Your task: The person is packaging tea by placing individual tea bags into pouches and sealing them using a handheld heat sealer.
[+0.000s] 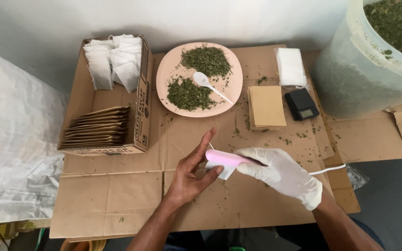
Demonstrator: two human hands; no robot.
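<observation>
- We're at the sealing bit: our gloved right hand [282,175] is wrapped around a pink handheld sealer [229,159] with a white cord, pressing it onto a small white tea bag [223,171].
- Our bare left hand [192,174] props the bag from below, thumb against it, fingers stretched up and loosely spread.
- It all hovers just above the cardboard sheet [117,195], in front of the pink plate [170,69] of dried herb.
- Next probably needs a steady squeeze along the bag's open edge.
</observation>
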